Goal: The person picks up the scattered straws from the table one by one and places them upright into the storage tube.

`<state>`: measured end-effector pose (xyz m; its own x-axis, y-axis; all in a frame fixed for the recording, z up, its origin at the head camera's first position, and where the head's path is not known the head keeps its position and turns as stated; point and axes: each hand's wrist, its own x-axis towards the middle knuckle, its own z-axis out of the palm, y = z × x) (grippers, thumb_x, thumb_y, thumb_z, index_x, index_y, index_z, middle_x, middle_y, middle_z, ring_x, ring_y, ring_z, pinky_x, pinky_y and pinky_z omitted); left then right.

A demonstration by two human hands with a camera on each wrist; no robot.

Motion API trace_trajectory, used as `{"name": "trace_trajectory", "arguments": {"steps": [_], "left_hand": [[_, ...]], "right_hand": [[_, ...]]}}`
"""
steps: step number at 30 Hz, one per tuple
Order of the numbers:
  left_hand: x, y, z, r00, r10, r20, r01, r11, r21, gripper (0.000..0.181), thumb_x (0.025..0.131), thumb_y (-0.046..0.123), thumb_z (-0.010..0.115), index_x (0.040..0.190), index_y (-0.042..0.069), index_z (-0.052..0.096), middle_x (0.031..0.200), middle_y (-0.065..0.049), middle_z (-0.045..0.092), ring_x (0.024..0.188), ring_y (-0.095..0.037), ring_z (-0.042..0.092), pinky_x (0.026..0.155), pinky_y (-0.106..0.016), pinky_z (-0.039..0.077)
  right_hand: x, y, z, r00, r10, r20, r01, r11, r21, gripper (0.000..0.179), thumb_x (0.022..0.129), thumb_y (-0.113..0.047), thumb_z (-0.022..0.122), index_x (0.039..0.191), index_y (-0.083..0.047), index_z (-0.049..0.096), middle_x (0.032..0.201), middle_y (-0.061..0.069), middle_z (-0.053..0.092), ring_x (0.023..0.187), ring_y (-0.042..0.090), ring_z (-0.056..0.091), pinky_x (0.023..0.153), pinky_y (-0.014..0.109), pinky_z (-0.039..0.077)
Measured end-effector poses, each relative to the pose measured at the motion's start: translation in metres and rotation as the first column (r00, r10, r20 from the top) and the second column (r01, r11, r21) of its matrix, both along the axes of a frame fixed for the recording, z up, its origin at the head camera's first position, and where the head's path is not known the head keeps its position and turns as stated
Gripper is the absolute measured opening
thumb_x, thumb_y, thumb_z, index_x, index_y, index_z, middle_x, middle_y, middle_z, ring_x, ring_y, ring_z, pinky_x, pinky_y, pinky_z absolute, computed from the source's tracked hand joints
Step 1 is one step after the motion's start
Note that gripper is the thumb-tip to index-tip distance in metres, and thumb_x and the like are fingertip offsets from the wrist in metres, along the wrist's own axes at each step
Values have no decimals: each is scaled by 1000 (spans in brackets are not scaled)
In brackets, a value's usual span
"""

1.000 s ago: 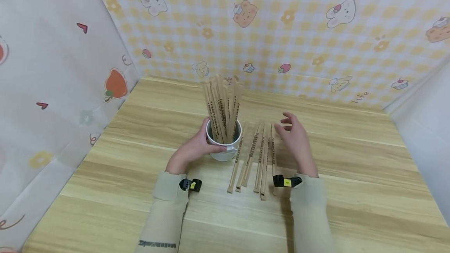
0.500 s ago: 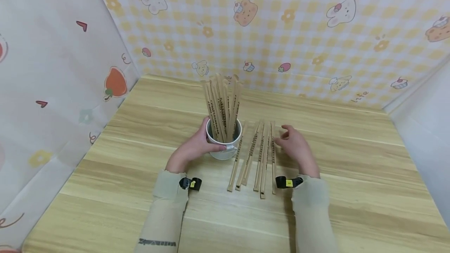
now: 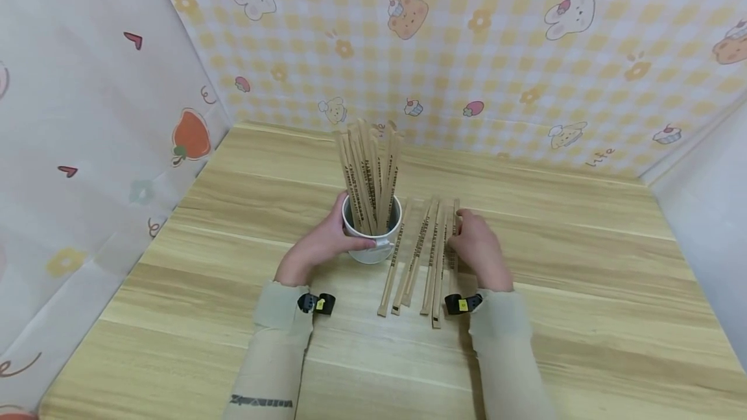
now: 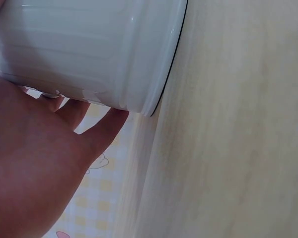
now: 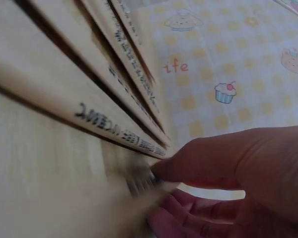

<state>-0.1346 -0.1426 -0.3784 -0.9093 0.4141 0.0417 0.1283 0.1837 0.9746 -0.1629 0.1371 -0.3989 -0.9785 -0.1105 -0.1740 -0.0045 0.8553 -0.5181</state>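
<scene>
My left hand (image 3: 321, 244) is wrapped round a white cup (image 3: 369, 254), thumb at the near side by the handle. In the left wrist view the cup wall (image 4: 74, 44) shows up close, with fingers curling under it. A bundle of paper-wrapped straws (image 3: 371, 177) with dark print stands upright in the cup. To the cup's right, several more wrapped straws (image 3: 392, 268) lie side by side on the table. My right hand (image 3: 481, 251) pinches the rightmost wrapped straw (image 3: 457, 204) near its far end. In the right wrist view that straw is blurred between thumb and fingers.
The wood-grain table (image 3: 595, 290) runs back to a yellow-checked cloth wall (image 3: 502, 63) with cartoon prints. A white printed cloth (image 3: 105, 122) borders the left side, and a pale wall (image 3: 706, 174) the right.
My right hand has come down and left onto the rightmost straw, its thumb and fingers closing on it. The left hand and the cup have stayed in place.
</scene>
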Motion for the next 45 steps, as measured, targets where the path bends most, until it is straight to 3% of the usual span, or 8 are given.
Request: {"name": "trace_trajectory", "arguments": {"steps": [6,10,17,20,30,35,42,45], "left_hand": [[0,0,1,1000,1,-2,-1,1000,-10,98,65,6,77,137,14,11,133,-12,32,116,-28,40,98,-40,32],[0,0,3,1000,-2,-3,2,1000,-31,98,66,8,77,138,13,10,134,-12,31,117,-28,39,99,-41,30],[1,1,4,1000,5,-3,-5,999,-54,98,66,9,77,138,13,11,134,-13,31,118,-28,38,100,-41,29],[1,1,4,1000,8,-6,-8,998,-61,98,66,9,77,137,13,11,134,-13,32,118,-28,38,100,-41,29],[1,1,3,1000,3,-4,-3,998,-67,99,66,10,77,138,15,9,135,-13,31,118,-29,37,99,-41,30],[1,1,2,1000,3,-3,-3,998,-63,99,66,10,77,138,16,10,134,-12,32,117,-28,39,99,-41,31],[1,0,1,1000,5,-12,-6,998,-66,100,66,11,78,138,16,9,134,-13,32,118,-29,38,99,-42,30],[1,-1,1,1000,7,-12,-7,998,-60,99,66,10,78,138,16,10,134,-13,32,117,-29,39,99,-41,31]], "right_hand": [[2,-1,-1,1000,-24,-6,24,1000,-7,68,71,-1,54,134,5,29,75,11,52,59,22,46,46,30,38],[3,0,-1,999,-45,-7,45,999,0,66,71,-4,55,131,7,31,81,13,54,62,23,48,50,31,40],[4,0,0,996,-81,27,80,996,35,35,73,-9,56,104,5,47,79,13,55,63,24,51,49,31,42],[4,1,0,995,-91,41,90,995,33,31,73,-10,55,100,4,49,78,12,55,63,24,51,48,30,42],[4,12,9,985,-84,148,88,996,-25,47,81,-19,54,121,1,40,105,17,55,83,27,54,63,33,47],[6,17,23,993,-84,81,89,994,-59,46,84,-19,52,124,1,40,107,18,55,87,29,55,65,35,47],[11,17,46,994,-97,-41,93,990,-107,46,81,-16,51,123,-1,40,96,13,55,70,22,53,55,29,42],[15,16,55,990,-106,-88,91,983,-162,46,81,-15,50,124,-3,39,93,9,54,70,21,52,53,28,42]]}}
